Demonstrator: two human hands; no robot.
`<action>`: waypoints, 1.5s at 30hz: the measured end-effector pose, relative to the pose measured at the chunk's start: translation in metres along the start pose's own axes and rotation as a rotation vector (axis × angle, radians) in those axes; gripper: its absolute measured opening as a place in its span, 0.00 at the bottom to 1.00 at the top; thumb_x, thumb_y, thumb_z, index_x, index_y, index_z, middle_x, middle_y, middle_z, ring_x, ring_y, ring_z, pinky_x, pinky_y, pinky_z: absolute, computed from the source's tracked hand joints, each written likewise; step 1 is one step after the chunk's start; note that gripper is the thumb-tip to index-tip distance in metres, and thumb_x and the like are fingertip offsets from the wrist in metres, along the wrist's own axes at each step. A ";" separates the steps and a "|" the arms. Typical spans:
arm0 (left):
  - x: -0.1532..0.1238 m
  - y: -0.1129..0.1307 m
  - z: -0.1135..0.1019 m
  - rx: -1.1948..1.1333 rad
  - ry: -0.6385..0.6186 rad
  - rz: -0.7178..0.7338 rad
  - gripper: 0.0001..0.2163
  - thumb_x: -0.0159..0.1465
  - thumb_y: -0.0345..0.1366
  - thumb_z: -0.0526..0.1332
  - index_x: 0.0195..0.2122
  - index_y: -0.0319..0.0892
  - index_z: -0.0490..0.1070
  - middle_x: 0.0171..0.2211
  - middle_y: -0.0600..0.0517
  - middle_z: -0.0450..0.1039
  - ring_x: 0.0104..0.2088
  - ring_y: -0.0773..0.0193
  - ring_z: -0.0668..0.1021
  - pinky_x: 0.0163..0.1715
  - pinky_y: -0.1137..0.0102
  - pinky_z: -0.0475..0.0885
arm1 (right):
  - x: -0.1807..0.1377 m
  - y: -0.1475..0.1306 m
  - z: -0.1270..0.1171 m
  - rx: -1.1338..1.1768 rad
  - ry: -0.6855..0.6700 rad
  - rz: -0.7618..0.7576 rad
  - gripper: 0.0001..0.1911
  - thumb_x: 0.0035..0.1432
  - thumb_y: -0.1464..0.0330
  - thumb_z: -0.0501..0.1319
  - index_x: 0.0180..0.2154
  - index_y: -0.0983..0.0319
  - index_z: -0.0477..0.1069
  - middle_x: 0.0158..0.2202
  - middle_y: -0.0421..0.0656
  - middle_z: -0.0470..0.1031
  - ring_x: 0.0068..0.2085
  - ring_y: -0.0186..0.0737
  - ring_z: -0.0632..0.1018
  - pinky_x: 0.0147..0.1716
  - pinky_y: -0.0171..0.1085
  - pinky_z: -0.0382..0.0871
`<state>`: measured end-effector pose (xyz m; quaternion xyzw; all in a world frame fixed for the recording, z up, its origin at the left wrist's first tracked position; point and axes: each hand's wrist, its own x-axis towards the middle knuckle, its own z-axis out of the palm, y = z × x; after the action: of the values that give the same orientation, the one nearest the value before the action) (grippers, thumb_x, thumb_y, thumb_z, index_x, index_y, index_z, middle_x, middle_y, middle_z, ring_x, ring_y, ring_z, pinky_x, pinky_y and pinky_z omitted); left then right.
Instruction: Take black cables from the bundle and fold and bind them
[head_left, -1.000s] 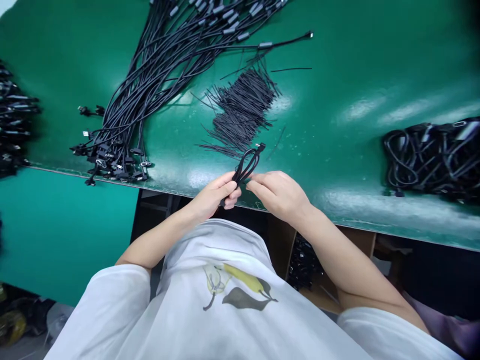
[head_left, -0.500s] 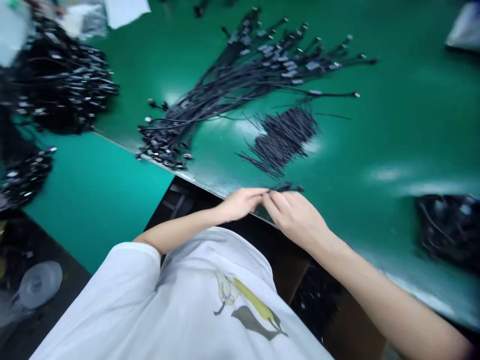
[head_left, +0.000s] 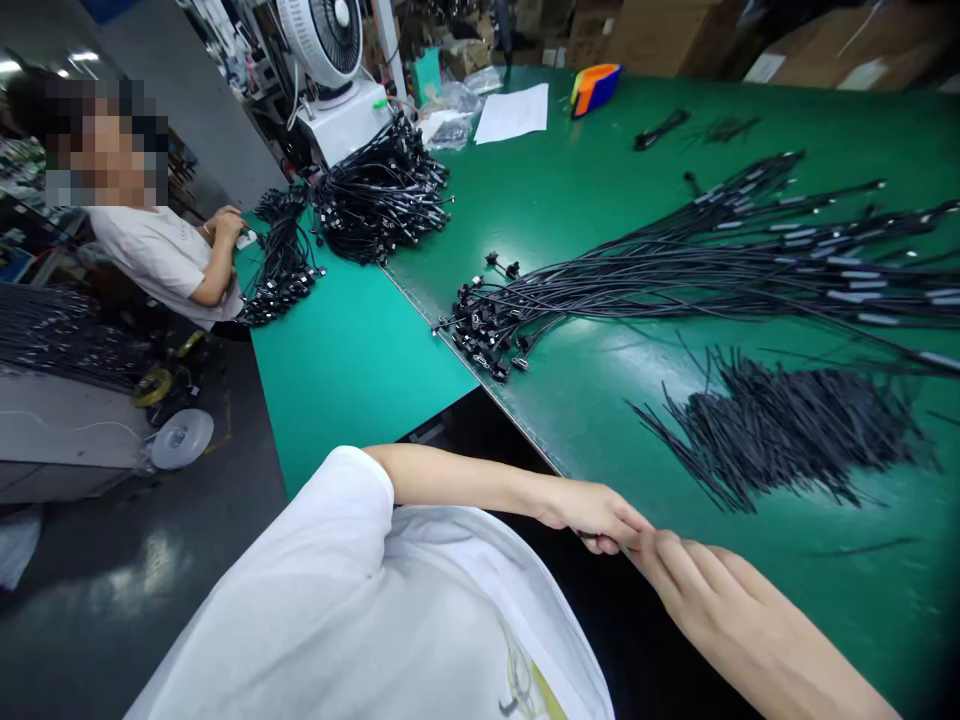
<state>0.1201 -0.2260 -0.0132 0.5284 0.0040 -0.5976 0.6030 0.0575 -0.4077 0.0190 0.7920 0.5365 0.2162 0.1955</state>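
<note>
My left hand [head_left: 600,515] is closed at the edge of the green table [head_left: 555,400], its fingertips meeting those of my right hand [head_left: 705,580]. The right hand is closed too, its back turned up. Whatever the fingers pinch is mostly hidden; only a small dark bit shows under the left palm. Just beyond the hands lies a heap of short thin black strips, perhaps cable ties [head_left: 795,425]. Farther off, a bundle of black cables [head_left: 645,270] stretches across the table, connectors massed at its left end and grey tags towards the right.
More black cables [head_left: 382,190] are piled at the left, by a white fan [head_left: 326,40]. A co-worker [head_left: 165,250] stands beyond the side table. Paper [head_left: 514,113] and an orange-and-blue object [head_left: 595,90] lie towards the back, with cardboard boxes [head_left: 667,35] behind.
The view has swung left and up, bringing in the co-worker, fan and boxes. My hands remain together at the table edge; the dark piece that showed beyond them is now out of sight.
</note>
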 end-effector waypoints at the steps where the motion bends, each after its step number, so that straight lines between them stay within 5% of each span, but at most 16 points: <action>1: 0.001 -0.001 0.000 -0.023 -0.001 -0.013 0.09 0.64 0.26 0.59 0.26 0.38 0.72 0.22 0.56 0.65 0.20 0.74 0.63 0.19 0.78 0.58 | 0.004 -0.001 -0.002 -0.022 -0.001 -0.007 0.19 0.55 0.82 0.53 0.37 0.65 0.80 0.35 0.53 0.73 0.33 0.49 0.71 0.33 0.47 0.70; 8: 0.005 -0.005 -0.004 -0.082 -0.017 -0.071 0.09 0.63 0.23 0.58 0.26 0.37 0.72 0.22 0.55 0.66 0.18 0.75 0.63 0.17 0.79 0.56 | 0.011 -0.002 -0.007 -0.082 0.032 -0.012 0.18 0.56 0.83 0.53 0.28 0.62 0.78 0.28 0.49 0.69 0.29 0.46 0.68 0.28 0.45 0.65; 14: 0.013 -0.007 -0.001 -0.008 -0.088 -0.099 0.07 0.58 0.22 0.58 0.25 0.38 0.71 0.19 0.56 0.62 0.19 0.73 0.66 0.18 0.77 0.64 | 0.000 0.000 0.006 0.008 0.060 -0.090 0.20 0.54 0.85 0.52 0.35 0.61 0.78 0.29 0.46 0.69 0.30 0.45 0.68 0.29 0.43 0.64; 17: 0.011 -0.004 0.006 0.029 -0.072 -0.084 0.09 0.53 0.19 0.54 0.26 0.37 0.70 0.21 0.56 0.65 0.19 0.74 0.66 0.20 0.78 0.65 | -0.002 0.001 0.009 0.108 0.120 0.002 0.18 0.55 0.84 0.50 0.33 0.62 0.75 0.28 0.45 0.68 0.28 0.44 0.67 0.27 0.42 0.60; 21: 0.005 0.001 0.016 -0.004 0.022 0.006 0.06 0.57 0.26 0.55 0.24 0.38 0.68 0.22 0.56 0.67 0.22 0.73 0.69 0.22 0.78 0.65 | 0.000 -0.001 0.006 0.228 0.182 0.271 0.17 0.63 0.78 0.51 0.24 0.61 0.67 0.22 0.41 0.63 0.24 0.40 0.65 0.26 0.40 0.55; 26: 0.007 0.002 0.024 -0.158 0.114 0.247 0.09 0.61 0.33 0.57 0.23 0.38 0.67 0.21 0.56 0.66 0.24 0.73 0.67 0.29 0.74 0.65 | 0.006 -0.017 0.006 0.323 0.239 0.807 0.17 0.69 0.67 0.54 0.26 0.61 0.66 0.22 0.39 0.67 0.27 0.35 0.71 0.28 0.35 0.57; 30: 0.005 0.005 0.022 -0.162 0.141 0.486 0.03 0.56 0.32 0.63 0.29 0.37 0.73 0.29 0.53 0.70 0.35 0.67 0.73 0.44 0.70 0.67 | 0.015 -0.032 0.005 0.691 0.292 1.225 0.16 0.68 0.63 0.54 0.28 0.61 0.69 0.25 0.40 0.72 0.27 0.34 0.71 0.28 0.34 0.59; 33: -0.008 0.012 0.021 0.132 0.220 0.755 0.04 0.57 0.32 0.64 0.32 0.40 0.77 0.40 0.49 0.71 0.47 0.61 0.72 0.54 0.65 0.64 | 0.017 -0.034 0.006 1.056 0.362 1.483 0.17 0.66 0.60 0.54 0.28 0.61 0.70 0.25 0.39 0.71 0.27 0.36 0.71 0.29 0.34 0.60; 35: -0.018 0.014 0.021 0.488 0.219 0.862 0.08 0.61 0.31 0.59 0.30 0.42 0.79 0.40 0.49 0.69 0.47 0.61 0.71 0.55 0.64 0.64 | 0.013 -0.031 0.007 1.215 0.394 1.572 0.17 0.65 0.59 0.54 0.26 0.61 0.68 0.24 0.39 0.69 0.28 0.36 0.70 0.29 0.34 0.60; 39: -0.022 0.006 0.018 0.949 0.075 0.889 0.15 0.62 0.26 0.53 0.31 0.42 0.80 0.35 0.49 0.68 0.39 0.63 0.72 0.48 0.66 0.67 | 0.005 -0.026 -0.004 1.165 0.458 1.581 0.19 0.66 0.60 0.54 0.25 0.61 0.65 0.24 0.38 0.67 0.28 0.35 0.69 0.30 0.34 0.60; 45: -0.016 0.020 0.009 0.603 0.072 0.735 0.13 0.67 0.35 0.55 0.43 0.40 0.79 0.40 0.47 0.73 0.43 0.61 0.74 0.49 0.66 0.70 | 0.023 -0.038 -0.021 1.103 0.424 1.167 0.18 0.71 0.62 0.50 0.33 0.61 0.72 0.34 0.44 0.76 0.36 0.38 0.74 0.37 0.36 0.65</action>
<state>0.1244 -0.2254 0.0137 0.6666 -0.3360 -0.3006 0.5936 0.0245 -0.3716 0.0189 0.8676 0.0938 0.1337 -0.4696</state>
